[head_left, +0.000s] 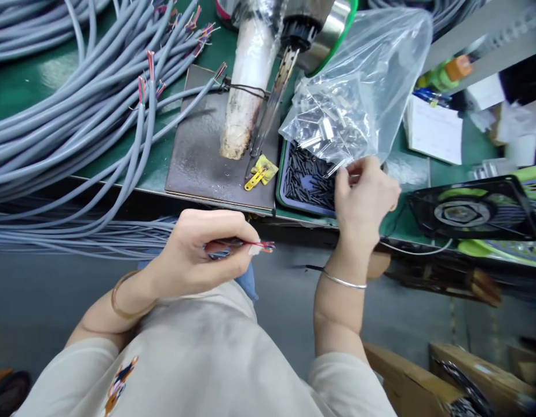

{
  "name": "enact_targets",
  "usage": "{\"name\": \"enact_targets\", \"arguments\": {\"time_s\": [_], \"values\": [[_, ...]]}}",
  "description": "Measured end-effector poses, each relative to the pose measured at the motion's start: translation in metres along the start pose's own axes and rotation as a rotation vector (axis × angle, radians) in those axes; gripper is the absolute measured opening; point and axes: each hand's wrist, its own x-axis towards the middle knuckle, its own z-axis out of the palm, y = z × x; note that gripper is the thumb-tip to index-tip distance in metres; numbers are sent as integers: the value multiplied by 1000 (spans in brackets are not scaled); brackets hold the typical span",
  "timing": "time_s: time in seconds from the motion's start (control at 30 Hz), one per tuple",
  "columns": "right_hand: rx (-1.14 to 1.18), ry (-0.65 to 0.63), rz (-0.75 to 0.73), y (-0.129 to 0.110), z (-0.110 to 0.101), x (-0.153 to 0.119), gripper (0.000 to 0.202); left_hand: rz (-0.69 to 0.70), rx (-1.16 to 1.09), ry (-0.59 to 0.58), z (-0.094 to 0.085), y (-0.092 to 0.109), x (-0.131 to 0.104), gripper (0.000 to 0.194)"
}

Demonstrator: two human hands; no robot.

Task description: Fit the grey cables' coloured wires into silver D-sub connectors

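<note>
My left hand is closed in a pinch in front of the bench edge. Between thumb and fingertips it grips a bundle of thin coloured wires, red ones among them, whose ends stick out to the right. My right hand is at the right side of a tray of short black tubes, its fingers curled together. Its fingertips meet the lower edge of a clear plastic bag holding silvery metal connector parts. What those fingers pinch, if anything, is hidden.
Grey cables with stripped coloured ends pile up at left. A soldering iron and a wrapped white rod point down over a brown board bearing a yellow piece. A black fan and a paper pad sit right.
</note>
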Motion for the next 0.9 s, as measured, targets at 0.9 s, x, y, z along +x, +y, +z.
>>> {"name": "enact_targets", "arguments": {"time_s": [0.9], "values": [[1400,-426,-157,-67,-34,-86,16,-515,-514,162,10,-46,-3,15]]}}
